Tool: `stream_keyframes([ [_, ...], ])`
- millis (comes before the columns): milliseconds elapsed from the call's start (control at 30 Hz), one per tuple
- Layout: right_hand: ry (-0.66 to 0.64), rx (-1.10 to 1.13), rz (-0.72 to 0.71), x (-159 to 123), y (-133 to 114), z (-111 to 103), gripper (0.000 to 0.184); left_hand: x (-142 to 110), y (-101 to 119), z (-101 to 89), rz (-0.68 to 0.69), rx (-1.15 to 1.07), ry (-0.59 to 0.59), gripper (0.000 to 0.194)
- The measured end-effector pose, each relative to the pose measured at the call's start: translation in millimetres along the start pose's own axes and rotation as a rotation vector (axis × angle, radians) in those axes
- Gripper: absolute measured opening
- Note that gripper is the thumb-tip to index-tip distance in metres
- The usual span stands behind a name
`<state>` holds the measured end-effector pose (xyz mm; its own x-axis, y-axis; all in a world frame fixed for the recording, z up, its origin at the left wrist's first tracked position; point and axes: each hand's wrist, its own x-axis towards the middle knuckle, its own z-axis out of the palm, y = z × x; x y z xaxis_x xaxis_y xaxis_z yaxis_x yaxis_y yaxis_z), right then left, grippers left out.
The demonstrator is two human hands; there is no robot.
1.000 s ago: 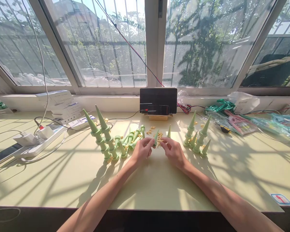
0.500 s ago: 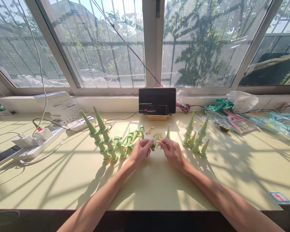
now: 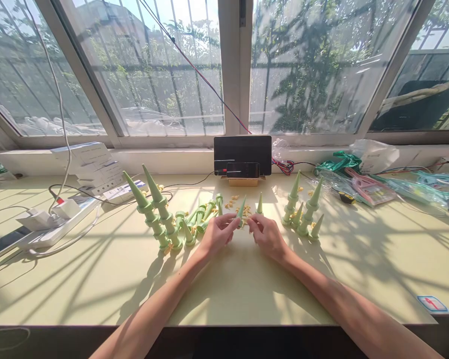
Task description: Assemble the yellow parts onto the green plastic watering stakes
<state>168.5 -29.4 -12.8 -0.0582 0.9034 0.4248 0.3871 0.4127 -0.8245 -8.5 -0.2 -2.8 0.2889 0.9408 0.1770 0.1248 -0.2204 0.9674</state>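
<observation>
My left hand [image 3: 220,233] is closed, its fingertips gripping a small green cone [image 3: 241,209] that points up. Just to the right, my right hand [image 3: 266,235] has thumb and fingers pinched together close to the cone; whatever they hold is too small to make out. Behind the hands lies a scatter of small yellow pieces [image 3: 232,202]. Another green cone [image 3: 260,203] stands beyond my right hand. Left of my left hand, several green ribbed tubes [image 3: 201,215] lie in a pile.
Tall green spiked towers [image 3: 164,214] stand at left, with shorter ones [image 3: 307,214] at right. A black tablet [image 3: 242,149] leans by the window, a phone [image 3: 243,170] before it. A power strip [image 3: 56,229] and cables lie left, plastic packets [image 3: 374,187] right.
The green cone in my left hand has turned from tilted, its dark base showing, to more upright. My right hand stays pinched beside it, almost unmoved.
</observation>
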Motion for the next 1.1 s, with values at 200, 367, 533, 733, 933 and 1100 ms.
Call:
stream_keyframes([
  [200,-0.017,0.034,0.033,-0.2,0.7,-0.5,0.039,-0.4,-0.6,1.2,-0.012,-0.037,0.011,0.057],
  [367,-0.046,0.178,0.077,0.6,1.7,1.0,0.042,-0.6,-0.5,1.7,-0.020,-0.043,-0.007,0.062],
  [533,-0.086,0.380,0.161,2.5,5.4,4.3,0.039,0.6,-3.0,0.5,-0.023,-0.020,-0.027,0.068],
  [733,-0.121,0.485,0.212,5.6,9.7,5.0,0.042,0.6,-4.3,0.6,-0.027,0.011,-0.016,0.066],
  [933,-0.065,0.313,0.164,2.5,3.2,4.6,0.041,-0.5,-1.4,5.1,-0.008,0.028,0.043,0.057],
  [1100,0.013,0.064,0.012,0.5,-0.3,1.6,0.031,-0.6,3.1,5.9,-0.009,0.048,0.085,0.044],
])
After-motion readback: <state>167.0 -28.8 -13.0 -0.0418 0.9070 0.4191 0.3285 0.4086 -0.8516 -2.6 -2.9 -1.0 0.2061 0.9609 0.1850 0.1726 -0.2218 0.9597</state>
